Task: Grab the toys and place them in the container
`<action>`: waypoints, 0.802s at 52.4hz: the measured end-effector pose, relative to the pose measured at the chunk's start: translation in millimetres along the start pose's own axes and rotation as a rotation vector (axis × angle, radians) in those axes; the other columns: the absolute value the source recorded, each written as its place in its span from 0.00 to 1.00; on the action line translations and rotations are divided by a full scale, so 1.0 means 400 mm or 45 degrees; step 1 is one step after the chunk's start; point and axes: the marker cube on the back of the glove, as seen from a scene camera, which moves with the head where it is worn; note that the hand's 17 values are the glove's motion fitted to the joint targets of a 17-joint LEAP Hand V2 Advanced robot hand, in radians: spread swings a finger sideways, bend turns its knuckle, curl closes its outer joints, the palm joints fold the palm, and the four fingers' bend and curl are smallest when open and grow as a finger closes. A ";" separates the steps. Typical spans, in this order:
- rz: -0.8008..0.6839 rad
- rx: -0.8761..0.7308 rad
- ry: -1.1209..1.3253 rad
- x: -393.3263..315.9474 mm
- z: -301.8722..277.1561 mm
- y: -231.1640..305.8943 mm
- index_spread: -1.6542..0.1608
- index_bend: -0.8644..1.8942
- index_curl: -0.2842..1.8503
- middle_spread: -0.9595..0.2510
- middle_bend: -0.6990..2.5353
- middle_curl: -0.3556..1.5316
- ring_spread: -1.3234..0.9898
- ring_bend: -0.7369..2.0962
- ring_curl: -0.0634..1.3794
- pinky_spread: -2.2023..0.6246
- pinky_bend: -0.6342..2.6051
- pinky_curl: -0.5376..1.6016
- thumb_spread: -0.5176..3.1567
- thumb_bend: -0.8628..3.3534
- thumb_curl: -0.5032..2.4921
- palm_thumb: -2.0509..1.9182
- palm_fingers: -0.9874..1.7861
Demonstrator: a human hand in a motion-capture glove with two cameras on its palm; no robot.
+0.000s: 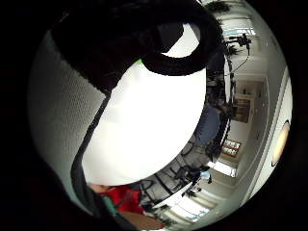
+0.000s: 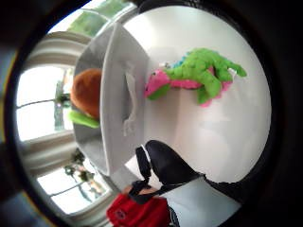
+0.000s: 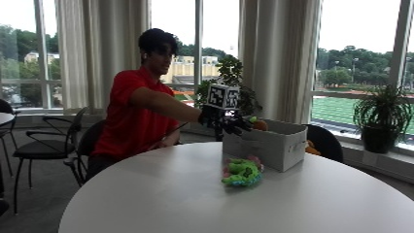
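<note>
Bright daylight from the windows (image 3: 336, 58) behind; backlit, soft-focus scene; glare on the white table (image 3: 194, 194)

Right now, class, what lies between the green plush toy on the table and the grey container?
Nothing: the green plush toy lies with its pink snout against the container wall, as the thumb side palm view shows.

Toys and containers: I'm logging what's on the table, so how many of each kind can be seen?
Toys on the table: 1, the green and pink plush toy.
Toys in the container: 1, the orange toy with a green part.
Containers: 1, the grey fabric container.
Total: 3.
</note>
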 end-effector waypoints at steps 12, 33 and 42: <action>-0.033 -0.011 0.046 -0.036 0.096 -0.078 0.72 0.34 0.19 0.73 0.26 0.34 0.57 0.38 0.25 0.82 0.56 0.40 0.41 0.20 0.28 0.52 0.28; -0.102 -0.098 0.083 -0.010 0.228 -0.216 0.71 0.35 0.19 0.72 0.26 0.33 0.57 0.37 0.26 0.82 0.56 0.40 0.41 0.20 0.28 0.52 0.29; -0.135 -0.168 0.075 -0.017 0.284 -0.235 0.71 0.34 0.19 0.73 0.26 0.32 0.57 0.36 0.26 0.82 0.58 0.41 0.41 0.20 0.28 0.52 0.29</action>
